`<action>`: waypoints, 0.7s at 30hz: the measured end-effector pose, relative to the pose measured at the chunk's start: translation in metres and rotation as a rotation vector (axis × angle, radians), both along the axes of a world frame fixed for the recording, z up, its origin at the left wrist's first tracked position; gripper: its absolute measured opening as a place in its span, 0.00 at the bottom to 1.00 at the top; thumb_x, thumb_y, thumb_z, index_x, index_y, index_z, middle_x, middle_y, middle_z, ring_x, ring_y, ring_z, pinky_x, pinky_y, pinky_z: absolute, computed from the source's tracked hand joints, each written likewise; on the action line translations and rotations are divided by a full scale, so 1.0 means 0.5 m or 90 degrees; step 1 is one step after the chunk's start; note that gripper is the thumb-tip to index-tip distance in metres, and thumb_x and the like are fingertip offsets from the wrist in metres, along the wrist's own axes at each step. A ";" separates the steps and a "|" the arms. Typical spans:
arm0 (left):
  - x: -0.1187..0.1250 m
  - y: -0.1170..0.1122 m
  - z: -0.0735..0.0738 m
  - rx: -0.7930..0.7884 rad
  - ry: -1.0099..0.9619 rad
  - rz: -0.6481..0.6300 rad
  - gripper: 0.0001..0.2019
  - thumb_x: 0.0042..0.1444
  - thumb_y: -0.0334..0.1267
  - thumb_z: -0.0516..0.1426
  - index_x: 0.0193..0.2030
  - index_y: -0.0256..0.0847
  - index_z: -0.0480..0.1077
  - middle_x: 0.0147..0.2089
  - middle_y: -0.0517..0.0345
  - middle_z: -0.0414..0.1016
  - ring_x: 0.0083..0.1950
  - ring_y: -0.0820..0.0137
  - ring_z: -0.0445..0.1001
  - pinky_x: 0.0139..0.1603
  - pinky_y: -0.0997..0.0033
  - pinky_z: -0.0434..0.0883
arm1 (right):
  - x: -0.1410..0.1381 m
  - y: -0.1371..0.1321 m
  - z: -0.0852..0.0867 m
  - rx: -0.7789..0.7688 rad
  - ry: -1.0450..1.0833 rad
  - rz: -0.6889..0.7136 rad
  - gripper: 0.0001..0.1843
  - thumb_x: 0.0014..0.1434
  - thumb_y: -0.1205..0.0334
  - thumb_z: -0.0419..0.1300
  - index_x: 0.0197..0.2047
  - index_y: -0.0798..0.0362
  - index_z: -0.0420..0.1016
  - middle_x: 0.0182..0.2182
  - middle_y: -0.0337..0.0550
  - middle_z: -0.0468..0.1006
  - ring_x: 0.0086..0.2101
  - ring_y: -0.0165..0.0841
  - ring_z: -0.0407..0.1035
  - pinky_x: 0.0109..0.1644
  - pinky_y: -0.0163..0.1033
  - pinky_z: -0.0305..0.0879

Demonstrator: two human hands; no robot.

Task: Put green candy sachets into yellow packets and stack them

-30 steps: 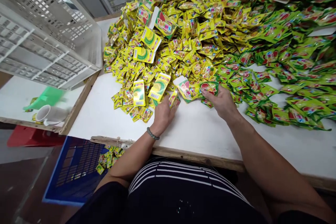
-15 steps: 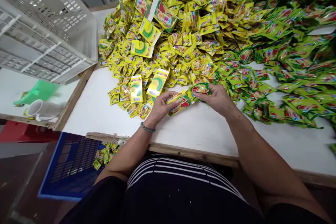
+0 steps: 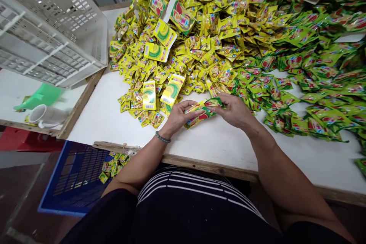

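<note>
My left hand (image 3: 177, 117) grips a small printed carton (image 3: 196, 116) just above the white table (image 3: 217, 145). My right hand (image 3: 235, 111) pinches a green candy sachet (image 3: 214, 102) at the carton's open right end. A big heap of yellow sachets (image 3: 200, 42) lies behind my hands. Green sachets (image 3: 311, 68) spread to the right. Two yellow cartons (image 3: 149, 95) lie flat just left of my left hand.
A white slotted crate (image 3: 48, 26) stands tilted at the left. Below it lie a white cup (image 3: 42, 115) and a green scoop (image 3: 40, 97). A blue crate (image 3: 77, 179) with several yellow sachets sits on the floor by the table's front edge.
My left hand has picked up the carton and my right hand a green sachet. Both hands have come together and the sachet now sits at the carton's end.
</note>
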State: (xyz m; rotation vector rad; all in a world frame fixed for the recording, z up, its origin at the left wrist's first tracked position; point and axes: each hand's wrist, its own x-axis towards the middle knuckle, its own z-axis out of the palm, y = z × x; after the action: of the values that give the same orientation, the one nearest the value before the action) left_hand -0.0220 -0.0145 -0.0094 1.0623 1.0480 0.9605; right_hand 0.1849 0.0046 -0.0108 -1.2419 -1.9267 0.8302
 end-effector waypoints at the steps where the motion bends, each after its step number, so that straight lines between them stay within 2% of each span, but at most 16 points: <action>1: 0.001 0.000 -0.001 -0.003 0.007 -0.008 0.19 0.38 0.41 0.72 0.37 0.37 0.76 0.35 0.59 0.80 0.34 0.74 0.77 0.39 0.73 0.72 | -0.001 -0.002 0.001 -0.007 0.000 0.013 0.12 0.56 0.53 0.62 0.26 0.51 0.74 0.26 0.41 0.72 0.30 0.35 0.65 0.35 0.40 0.61; 4: 0.005 0.002 -0.002 -0.051 -0.026 0.008 0.21 0.37 0.41 0.73 0.38 0.37 0.76 0.35 0.59 0.80 0.33 0.74 0.77 0.38 0.72 0.73 | -0.004 -0.008 0.006 -0.058 0.082 0.003 0.12 0.55 0.50 0.63 0.31 0.51 0.76 0.27 0.39 0.73 0.30 0.33 0.65 0.33 0.38 0.61; 7: 0.011 0.003 0.001 -0.100 -0.090 0.046 0.24 0.35 0.43 0.73 0.39 0.37 0.75 0.35 0.58 0.81 0.33 0.72 0.78 0.40 0.69 0.74 | -0.008 -0.011 0.007 -0.085 0.168 -0.074 0.16 0.53 0.48 0.65 0.37 0.51 0.78 0.27 0.39 0.75 0.28 0.33 0.66 0.33 0.40 0.63; 11: 0.016 0.001 0.007 -0.108 -0.125 0.047 0.23 0.36 0.41 0.73 0.39 0.37 0.75 0.37 0.57 0.81 0.35 0.71 0.78 0.44 0.66 0.74 | -0.018 -0.012 0.001 0.018 0.130 -0.139 0.12 0.52 0.49 0.66 0.31 0.50 0.80 0.28 0.41 0.75 0.32 0.36 0.68 0.40 0.45 0.65; 15: 0.015 -0.002 0.011 -0.106 -0.160 0.054 0.23 0.37 0.39 0.73 0.40 0.37 0.75 0.39 0.58 0.81 0.36 0.71 0.78 0.46 0.66 0.73 | -0.026 -0.013 -0.012 0.094 0.089 -0.190 0.11 0.54 0.50 0.66 0.30 0.47 0.82 0.40 0.45 0.77 0.45 0.41 0.68 0.54 0.54 0.62; 18: 0.014 -0.005 0.012 -0.109 -0.166 0.029 0.23 0.36 0.38 0.73 0.41 0.37 0.75 0.39 0.58 0.81 0.37 0.71 0.78 0.48 0.65 0.72 | -0.035 -0.019 -0.015 0.061 0.051 -0.131 0.13 0.59 0.51 0.60 0.29 0.47 0.82 0.47 0.45 0.76 0.51 0.43 0.64 0.59 0.55 0.58; 21: 0.015 -0.006 0.011 -0.130 -0.171 0.032 0.24 0.36 0.38 0.73 0.41 0.37 0.74 0.37 0.59 0.80 0.35 0.72 0.77 0.47 0.67 0.71 | -0.045 -0.026 -0.009 0.010 0.031 -0.048 0.19 0.64 0.51 0.54 0.30 0.46 0.82 0.48 0.44 0.76 0.53 0.43 0.62 0.61 0.55 0.57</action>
State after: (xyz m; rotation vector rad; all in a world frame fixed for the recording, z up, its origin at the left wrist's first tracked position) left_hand -0.0147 -0.0173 -0.0039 0.7201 0.9308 0.9840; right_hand 0.1624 -0.0085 -0.0155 -1.2666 -1.8328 0.7981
